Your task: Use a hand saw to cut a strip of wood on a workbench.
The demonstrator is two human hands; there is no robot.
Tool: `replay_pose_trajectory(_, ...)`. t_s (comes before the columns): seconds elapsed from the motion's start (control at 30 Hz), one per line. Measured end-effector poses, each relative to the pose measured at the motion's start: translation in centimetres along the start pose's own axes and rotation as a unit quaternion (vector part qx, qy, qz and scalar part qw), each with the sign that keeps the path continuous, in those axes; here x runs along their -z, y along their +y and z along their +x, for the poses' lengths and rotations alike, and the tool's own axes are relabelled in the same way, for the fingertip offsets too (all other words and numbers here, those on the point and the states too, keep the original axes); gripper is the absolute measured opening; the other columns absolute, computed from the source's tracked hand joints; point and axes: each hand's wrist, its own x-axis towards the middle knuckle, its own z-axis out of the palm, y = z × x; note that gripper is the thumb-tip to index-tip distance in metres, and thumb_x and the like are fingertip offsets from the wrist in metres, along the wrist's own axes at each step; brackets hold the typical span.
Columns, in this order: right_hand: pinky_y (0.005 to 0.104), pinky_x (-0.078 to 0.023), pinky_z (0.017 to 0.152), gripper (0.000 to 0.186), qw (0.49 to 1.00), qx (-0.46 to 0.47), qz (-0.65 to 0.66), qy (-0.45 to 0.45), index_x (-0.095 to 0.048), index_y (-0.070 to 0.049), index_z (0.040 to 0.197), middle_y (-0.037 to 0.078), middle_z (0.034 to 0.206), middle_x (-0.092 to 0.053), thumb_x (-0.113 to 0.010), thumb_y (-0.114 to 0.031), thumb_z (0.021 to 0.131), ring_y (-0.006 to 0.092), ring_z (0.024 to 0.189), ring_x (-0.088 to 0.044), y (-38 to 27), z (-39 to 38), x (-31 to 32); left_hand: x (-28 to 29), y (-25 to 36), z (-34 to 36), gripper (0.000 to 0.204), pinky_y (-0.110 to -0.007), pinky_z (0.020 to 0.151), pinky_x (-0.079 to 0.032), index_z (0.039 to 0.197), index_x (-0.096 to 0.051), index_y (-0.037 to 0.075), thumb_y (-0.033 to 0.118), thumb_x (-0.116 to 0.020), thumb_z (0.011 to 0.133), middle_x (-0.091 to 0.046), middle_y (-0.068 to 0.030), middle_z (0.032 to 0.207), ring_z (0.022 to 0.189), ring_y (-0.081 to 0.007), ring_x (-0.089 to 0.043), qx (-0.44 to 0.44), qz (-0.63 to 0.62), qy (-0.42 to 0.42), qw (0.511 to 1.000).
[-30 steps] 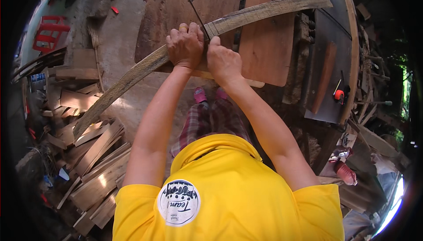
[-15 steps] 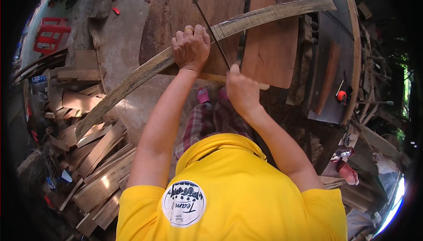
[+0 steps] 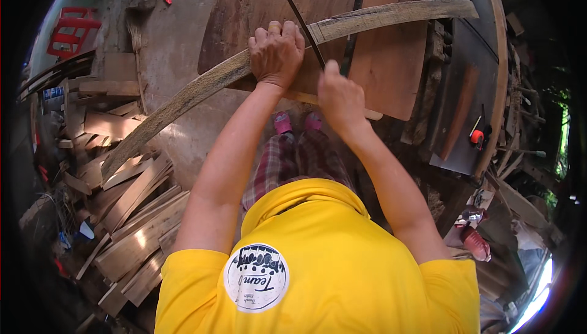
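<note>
A long, rough-sawn wooden plank point(image 3: 183, 102) lies slantwise over brown wooden boards point(image 3: 388, 65) and looks bowed in this view. My left hand point(image 3: 277, 56) is closed over the plank, fingers curled round its far edge. Just to the right of it, a handsaw point(image 3: 298, 16) crosses the plank, its thin dark blade seen nearly edge-on. My right hand point(image 3: 341, 97) is wrapped round the near end of the saw, hiding the handle. How deep the blade sits in the wood cannot be made out.
Offcuts point(image 3: 137, 251) are heaped on the floor at the left, under the plank's near end. On the right, a dark-topped bench point(image 3: 449, 114) carries a red tape measure point(image 3: 477, 137) and a curved wooden strip point(image 3: 460, 111). A red plastic stool point(image 3: 73, 31) stands far left.
My right hand has pushed the saw away from me, so its blade reaches farther past the plank. My left hand keeps its hold on the wood. The whole view has shifted slightly.
</note>
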Motion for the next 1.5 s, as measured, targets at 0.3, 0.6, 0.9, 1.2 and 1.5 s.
replay_pose_trajectory(0.3, 0.0458, -0.055, 0.057, 0.012, 0.999, 0.004, -0.001, -0.045, -0.049, -0.002, 0.094, 0.020, 0.065, -0.066, -0.049, -0.013, 0.092, 0.0360, 0.063, -0.068, -0.5, -3.8, 1.1, 0.1, -1.0, -0.6, 0.021, -0.043, 0.069, -0.044, 0.080, -0.059, 0.013, 0.031, -0.053, 0.088, -0.061, -0.0073, 0.083, 0.079, -0.0276, -0.058, 0.002, -0.012, 0.014, 1.000)
replay_pose_trajectory(0.6, 0.0462, -0.054, 0.056, 0.014, 1.000, 0.009, -0.004, -0.026, -0.048, -0.003, 0.093, 0.019, 0.065, -0.065, -0.049, -0.017, 0.094, 0.0360, 0.063, -0.068, -0.2, -3.7, 0.7, -0.2, -0.9, -0.7, 0.021, -0.043, 0.070, -0.045, 0.081, -0.057, 0.012, 0.030, -0.052, 0.090, -0.060, -0.0072, 0.084, 0.078, -0.0292, -0.058, 0.013, -0.015, 0.011, 1.000)
replay_pose_trajectory(0.9, 0.0478, -0.054, 0.056, 0.018, 1.000, 0.026, 0.002, 0.010, -0.047, -0.002, 0.093, 0.019, 0.063, -0.064, -0.049, -0.019, 0.095, 0.0376, 0.063, -0.067, -0.9, 1.0, 0.3, -0.6, -0.5, -0.8, 0.021, -0.043, 0.068, -0.044, 0.079, -0.057, 0.012, 0.030, -0.054, 0.089, -0.059, -0.0069, 0.081, 0.077, -0.0285, -0.058, 0.010, -0.025, 0.010, 1.000)
replay_pose_trajectory(1.2, 0.0470, -0.054, 0.056, 0.018, 1.000, -0.017, -0.012, 0.012, -0.047, -0.003, 0.094, 0.021, 0.064, -0.065, -0.052, -0.020, 0.093, 0.0381, 0.062, -0.067, -0.8, 1.4, -0.4, -0.2, 0.1, -0.1, 0.020, -0.042, 0.068, -0.044, 0.079, -0.056, 0.012, 0.030, -0.054, 0.089, -0.059, -0.0068, 0.082, 0.077, -0.0281, -0.057, 0.011, -0.030, 0.013, 0.999)
replay_pose_trajectory(1.5, 0.0458, -0.054, 0.057, 0.015, 0.999, -0.024, -0.005, -0.021, -0.048, -0.003, 0.093, 0.021, 0.066, -0.066, -0.046, -0.018, 0.095, 0.0365, 0.064, -0.068, -1.2, -2.1, 0.2, 0.2, -0.6, -0.4, 0.020, -0.043, 0.068, -0.044, 0.080, -0.057, 0.012, 0.029, -0.054, 0.090, -0.059, -0.0066, 0.082, 0.077, -0.0282, -0.057, 0.013, -0.025, 0.017, 0.999)
